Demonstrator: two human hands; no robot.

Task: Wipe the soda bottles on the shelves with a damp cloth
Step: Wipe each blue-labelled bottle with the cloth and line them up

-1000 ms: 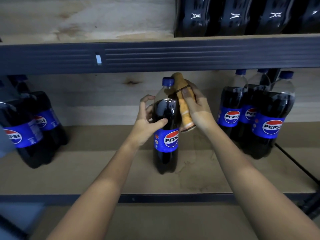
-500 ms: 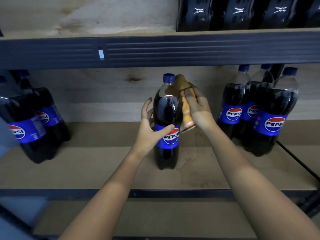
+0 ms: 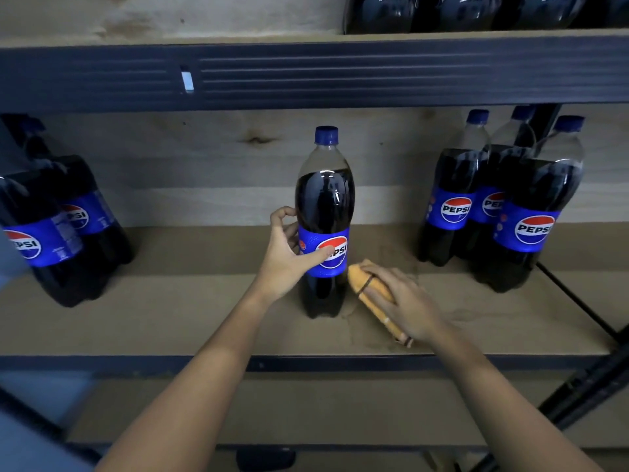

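1. One soda bottle [image 3: 325,212], upright mid-shelf [image 3: 190,315]; left hand [image 3: 284,257] grasps its label band.
2. Right hand [image 3: 405,301] clutches orange cloth [image 3: 369,287] beside the base; judged best practice: steady the bottle, wipe the lower body all round.

Centre bottle [image 3: 325,212], blue label: "PEPSI" on the red-white-blue roundel, first letter covered by the left hand's [image 3: 284,258] thumb. Right group: front bottle [image 3: 534,212] reads "PEPSI" in full; left one [image 3: 454,202] also "PEPSI"; the one between [image 3: 493,199] shows only "PE". Left group: near bottle [image 3: 32,233] shows "PSI"; the bottle behind [image 3: 85,206] has a roundel, its text not legible. Small print on labels too fine to read.
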